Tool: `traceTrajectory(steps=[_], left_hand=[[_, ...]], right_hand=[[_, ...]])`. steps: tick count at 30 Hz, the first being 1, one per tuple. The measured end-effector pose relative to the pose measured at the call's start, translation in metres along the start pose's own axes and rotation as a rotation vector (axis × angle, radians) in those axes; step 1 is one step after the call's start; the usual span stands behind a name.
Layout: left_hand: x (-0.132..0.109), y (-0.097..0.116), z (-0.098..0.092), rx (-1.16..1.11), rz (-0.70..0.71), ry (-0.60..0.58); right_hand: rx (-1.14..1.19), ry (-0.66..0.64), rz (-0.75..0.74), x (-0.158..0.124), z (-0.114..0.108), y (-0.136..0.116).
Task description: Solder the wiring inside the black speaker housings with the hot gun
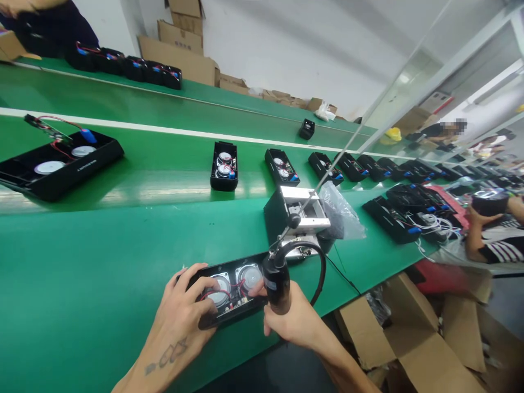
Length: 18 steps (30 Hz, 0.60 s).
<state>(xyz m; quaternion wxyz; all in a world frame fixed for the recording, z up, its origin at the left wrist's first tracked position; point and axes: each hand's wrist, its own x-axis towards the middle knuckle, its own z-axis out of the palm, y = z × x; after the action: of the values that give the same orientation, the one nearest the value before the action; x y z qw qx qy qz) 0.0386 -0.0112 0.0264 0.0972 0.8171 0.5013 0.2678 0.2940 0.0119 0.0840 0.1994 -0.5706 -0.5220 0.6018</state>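
A black speaker housing (235, 289) with two round silver drivers and red wires lies near the front edge of the green bench. My left hand (189, 305) rests on its left end, fingers bent over the left driver and pressing the housing down. My right hand (286, 319) is wrapped around a black electric screwdriver (276, 278), held upright at the housing's right end. A black cable loops from the tool's top, and a thin cord runs up from it toward the upper right.
A grey metal box (301, 218) and a clear plastic bag (341, 213) sit just behind the housing. Several more black housings (224, 165) lie along the green conveyor (123, 185). Open cardboard boxes (413, 338) stand at the lower right. Another person's arm (478, 234) works at the right.
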Motion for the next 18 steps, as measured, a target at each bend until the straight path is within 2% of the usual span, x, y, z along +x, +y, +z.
traceTrajectory(steps=[4, 8, 12, 16, 18], left_hand=[[-0.0004, -0.0015, 0.0004, 0.018, -0.013, -0.009], [-0.0009, -0.0055, 0.0021, 0.02, 0.022, -0.015], [-0.0002, -0.0071, 0.004, 0.027, 0.053, 0.042], [-0.0001, -0.0069, 0.0043, 0.039, 0.074, 0.06], [-0.0008, -0.0081, 0.0035, 0.05, 0.067, 0.049]], right_hand=[[-0.026, -0.057, 0.003, 0.0011, -0.003, -0.0006], [-0.015, -0.013, 0.012, 0.0001, -0.0019, -0.0031], [-0.045, 0.025, -0.023, 0.0004, -0.0031, -0.0059], [0.082, -0.076, -0.007, 0.005, 0.0018, -0.007], [0.118, -0.076, -0.005, 0.0068, 0.0065, -0.0068]])
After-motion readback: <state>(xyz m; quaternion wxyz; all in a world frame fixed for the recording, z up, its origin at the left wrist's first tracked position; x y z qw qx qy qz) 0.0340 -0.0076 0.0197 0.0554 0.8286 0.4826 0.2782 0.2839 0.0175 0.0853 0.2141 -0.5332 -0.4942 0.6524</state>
